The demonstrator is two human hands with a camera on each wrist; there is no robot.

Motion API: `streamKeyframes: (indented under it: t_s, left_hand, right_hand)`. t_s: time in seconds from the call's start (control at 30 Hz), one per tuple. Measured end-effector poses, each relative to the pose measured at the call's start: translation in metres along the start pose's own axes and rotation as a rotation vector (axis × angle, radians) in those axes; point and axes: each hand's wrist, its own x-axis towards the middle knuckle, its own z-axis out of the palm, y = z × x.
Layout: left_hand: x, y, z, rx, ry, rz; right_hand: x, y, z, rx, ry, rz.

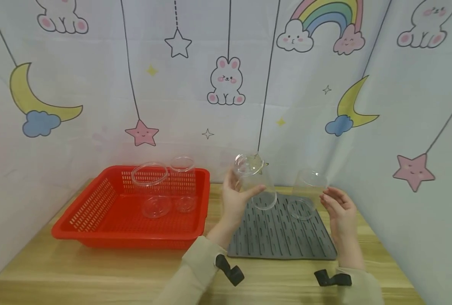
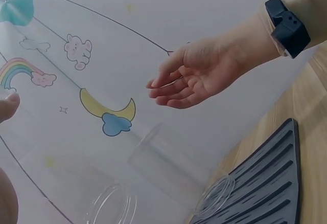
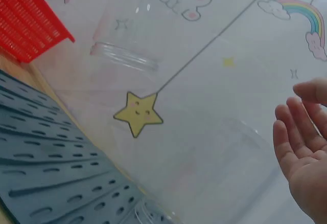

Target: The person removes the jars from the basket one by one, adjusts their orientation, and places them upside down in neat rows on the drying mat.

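My left hand (image 1: 236, 204) grips a clear cup (image 1: 265, 183) and holds it tilted above the back of the grey ridged mat (image 1: 281, 243). That cup's rim shows lowest in the right wrist view. A second clear cup (image 1: 307, 192) stands on the mat, towards its right side. My right hand (image 1: 342, 214) is beside this cup with its fingers loosely bent; the left wrist view shows a gap between the hand (image 2: 196, 78) and the cup (image 2: 168, 162). Nothing is held in it.
A red plastic basket (image 1: 130, 242) sits on the wooden table (image 1: 96, 275) to the left. Inside it stand two more clear cups, a wider one (image 1: 150, 190) and a narrower one (image 1: 183, 184). A printed cloth (image 1: 195, 106) hangs behind and along both sides.
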Motion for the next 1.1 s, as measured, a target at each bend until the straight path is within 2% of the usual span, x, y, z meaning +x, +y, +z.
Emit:
streamKeyframes:
  t_s: [0.1, 0.3, 0.4, 0.53, 0.63, 0.83, 1.1]
  left_hand:
    - [0.002, -0.006, 0.004, 0.045, 0.014, -0.021]
    - [0.007, -0.022, 0.01, 0.066, 0.05, 0.001]
    - [0.008, -0.029, 0.013, 0.09, 0.053, 0.002]
    - [0.01, -0.036, 0.021, 0.11, 0.034, -0.005]
    - [0.011, -0.04, 0.027, 0.122, 0.021, -0.004]
    - [0.013, -0.048, 0.036, 0.147, -0.012, 0.017]
    - [0.015, -0.061, 0.043, 0.199, -0.034, -0.035]
  right_hand:
    - [0.001, 0.001, -0.013, -0.033, 0.067, 0.043]
    - [0.001, 0.001, -0.042, -0.165, 0.15, 0.178]
    - [0.001, 0.003, -0.058, -0.244, 0.126, 0.251]
    - [0.002, 0.007, -0.079, -0.318, 0.054, 0.385]
    - [0.002, 0.014, -0.09, -0.345, 0.041, 0.458]
    - [0.0, 0.028, -0.104, -0.436, 0.075, 0.512]
    - [-0.005, 0.039, -0.11, -0.569, 0.032, 0.557]
